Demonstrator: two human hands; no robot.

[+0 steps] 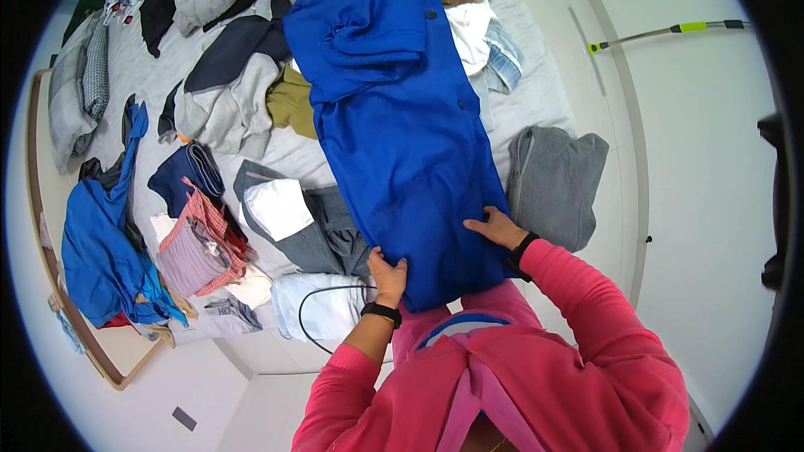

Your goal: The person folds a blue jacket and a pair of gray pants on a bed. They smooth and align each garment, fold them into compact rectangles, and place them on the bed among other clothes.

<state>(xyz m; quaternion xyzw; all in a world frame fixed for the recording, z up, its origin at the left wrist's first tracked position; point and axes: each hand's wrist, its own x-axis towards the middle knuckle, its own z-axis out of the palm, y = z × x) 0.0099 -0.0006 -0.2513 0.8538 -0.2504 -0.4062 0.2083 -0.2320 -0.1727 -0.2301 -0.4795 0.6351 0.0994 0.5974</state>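
Note:
A long blue buttoned coat [402, 157] lies lengthwise over the bed, its lower end hanging toward my legs. One blue sleeve [377, 37] is folded across its upper part. My left hand [387, 279] holds the coat's left edge near the bottom, thumb on top of the cloth. On the opposite edge, slightly higher, my right hand [502, 230] grips the fabric, its other fingers partly hidden. A folded grey fleece garment [556, 185] lies just right of my right hand. Folded light-blue jeans [320, 304] are beside my left hand, with a thin black cable [301, 311] across them.
Grey trousers [326, 220], a grey and navy sweatshirt [229, 100], an olive garment [294, 103] and a blue garment pile [94, 251] cover the bed's left side. Pillows [75, 94] are at far left. A pole with a green grip [691, 27] leans at the right wall.

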